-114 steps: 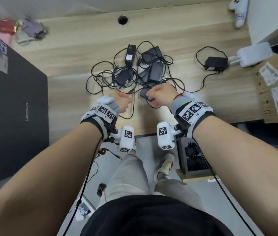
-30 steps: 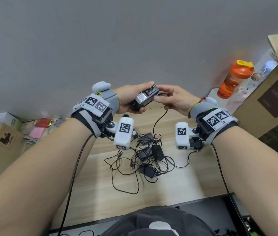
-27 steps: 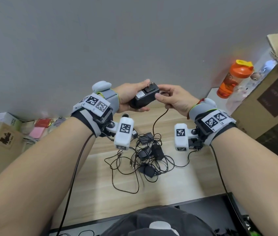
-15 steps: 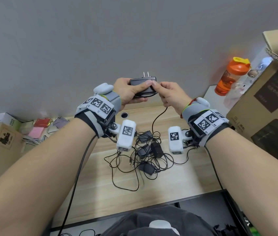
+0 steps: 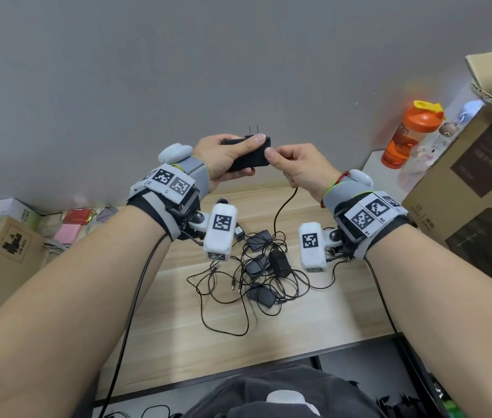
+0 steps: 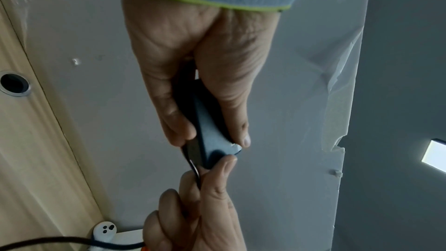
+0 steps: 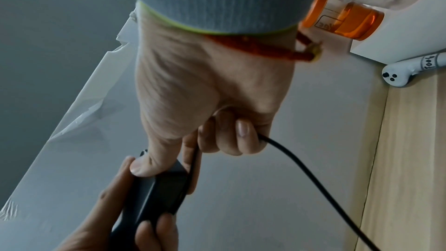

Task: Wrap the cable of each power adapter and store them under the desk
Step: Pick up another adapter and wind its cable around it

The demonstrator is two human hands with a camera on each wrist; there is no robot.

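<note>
We note a light wood desk (image 5: 314, 324) against a grey wall (image 5: 208, 55). Cardboard box (image 5: 473, 182) at far right, another box (image 5: 3, 260) at left. Orange bottle (image 5: 410, 137) stands far right by the wall.

Mid-desk: a tangle of black adapters (image 5: 264, 267) w/ loose cables, lying flat, still unwrapped.

Held up over the desk, approx. centre, in front of the wall: one black power adapter (image 5: 249, 156), prongs pointing up. Its cable (image 5: 280, 209) hangs from the right end down into the pile.

Left hand (image 5: 223, 159): fingers curled round the adapter body, thumb on top, firm grip. Left wrist view confirms thumb and fingers on opp. faces.

Right hand (image 5: 302, 167): thumb tip touching the adapter's right end; remaining fingers curled round the cable just beside the body, per right wrist view (image 7: 207, 114). Cable exits below the little finger.
</note>
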